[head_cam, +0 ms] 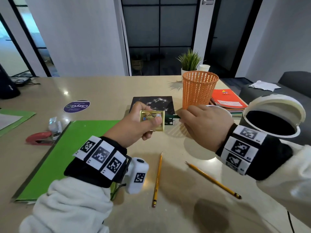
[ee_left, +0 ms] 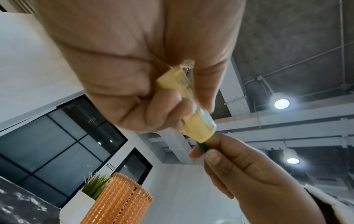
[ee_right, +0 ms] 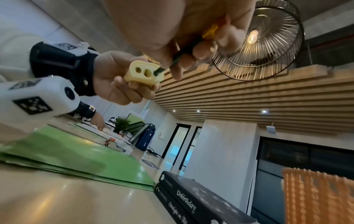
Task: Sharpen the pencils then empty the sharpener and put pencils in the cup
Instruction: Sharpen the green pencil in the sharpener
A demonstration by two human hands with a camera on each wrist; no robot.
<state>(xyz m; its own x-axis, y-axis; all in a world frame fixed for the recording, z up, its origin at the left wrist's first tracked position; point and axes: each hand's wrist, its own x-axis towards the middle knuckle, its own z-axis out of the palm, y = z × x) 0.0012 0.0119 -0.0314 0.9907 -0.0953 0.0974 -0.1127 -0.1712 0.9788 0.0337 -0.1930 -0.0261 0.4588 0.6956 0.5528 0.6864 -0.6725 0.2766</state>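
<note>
My left hand (head_cam: 141,122) grips a flat yellow sharpener (head_cam: 152,120) above the table, thumb across its picture side. The sharpener (ee_right: 143,74) shows several holes in its end face. A dark green pencil (head_cam: 172,117) is stuck into the sharpener's right end, and my right hand (head_cam: 200,125) pinches it close to the sharpener. In the left wrist view the green pencil (ee_left: 203,147) enters the sharpener (ee_left: 197,128) from below. Two yellow pencils (head_cam: 157,179) (head_cam: 213,180) lie on the table in front of me. An orange mesh cup (head_cam: 199,89) stands behind my right hand.
A green folder (head_cam: 67,155) lies at the left with a red stapler (head_cam: 40,137) beside it. Black books (head_cam: 152,103) lie behind my hands, notebooks (head_cam: 227,100) right of the cup. A white-rimmed bin (head_cam: 272,121) stands open at the right. A potted plant (head_cam: 190,62) is at the far edge.
</note>
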